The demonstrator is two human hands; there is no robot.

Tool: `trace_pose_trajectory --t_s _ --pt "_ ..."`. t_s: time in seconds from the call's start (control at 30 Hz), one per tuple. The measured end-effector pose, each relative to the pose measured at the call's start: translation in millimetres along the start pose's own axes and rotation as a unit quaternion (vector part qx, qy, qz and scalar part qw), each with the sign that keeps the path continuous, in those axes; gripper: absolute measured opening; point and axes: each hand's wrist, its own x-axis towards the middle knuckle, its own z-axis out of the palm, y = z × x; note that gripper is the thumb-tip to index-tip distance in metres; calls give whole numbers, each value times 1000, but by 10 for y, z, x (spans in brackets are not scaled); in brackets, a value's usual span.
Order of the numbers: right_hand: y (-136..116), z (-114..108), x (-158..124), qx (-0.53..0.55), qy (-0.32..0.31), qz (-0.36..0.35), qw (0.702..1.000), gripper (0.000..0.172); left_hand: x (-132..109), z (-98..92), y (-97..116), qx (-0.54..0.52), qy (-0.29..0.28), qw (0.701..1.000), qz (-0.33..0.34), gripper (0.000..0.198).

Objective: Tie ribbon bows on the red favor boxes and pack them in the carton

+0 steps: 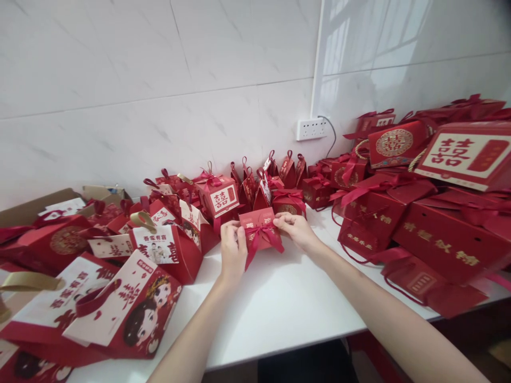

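Between my two hands is a small red gift box (260, 219) with gold lettering and a dark red ribbon bow (261, 232) tied across its front. My left hand (233, 246) grips the box's left side, fingers curled at its edge. At the upper right corner, my right hand (294, 227) pinches the box between thumb and fingers. The box is over the white table (287, 303), close to the other boxes; whether it rests on the surface I cannot tell. Just behind it stands a red box with a white label (223, 201).
Many red gift boxes (163, 250) with ribbon handles crowd the left side. Larger red boxes (447, 234) are stacked high on the right, some overhanging the table's front edge. A cardboard carton (43, 205) stands back left. A white socket strip (311, 129) with a cable is on the wall.
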Motion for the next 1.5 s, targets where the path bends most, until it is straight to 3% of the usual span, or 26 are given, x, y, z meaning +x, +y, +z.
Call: trace_pose_trajectory --t_s 0.3,0.33,0.37,0.43,0.5,0.67,0.77,0.87,0.93,1.23,1.5 --pt "-3 -41 -3 -37 -11 -36 999 36 21 -4 -31 -15 -4 1000 -24 19" --pt "-19 -62 -17 -53 -35 -50 997 41 27 -18 -40 -19 -7 999 -29 20" --pt "-37 -82 -36 -78 -67 -64 993 57 32 -32 -49 -24 -11 999 -33 21" --pt "-71 -117 -84 -161 -137 -92 973 101 40 -51 -65 -34 -20 999 -37 22" --pt "-89 -136 -124 -263 -167 -119 943 119 45 -59 -73 -42 -26 998 -34 23" --pt "-37 -128 -114 -379 -126 -197 896 108 27 -74 -27 -37 14 999 3 30" --pt "7 -103 -91 -386 -112 -216 890 107 -30 -83 35 24 44 989 138 27" --pt "23 -72 -103 -386 -122 -229 885 102 -95 -65 102 96 38 949 299 16" --pt "20 -56 -123 -385 -126 -232 884 97 -120 -45 136 123 36 927 353 14" --pt "-5 -47 -153 -373 -117 -224 893 98 -82 -120 123 158 46 900 405 17" --pt "28 -75 -121 -378 -99 -234 890 96 -84 -112 182 144 48 897 415 10"
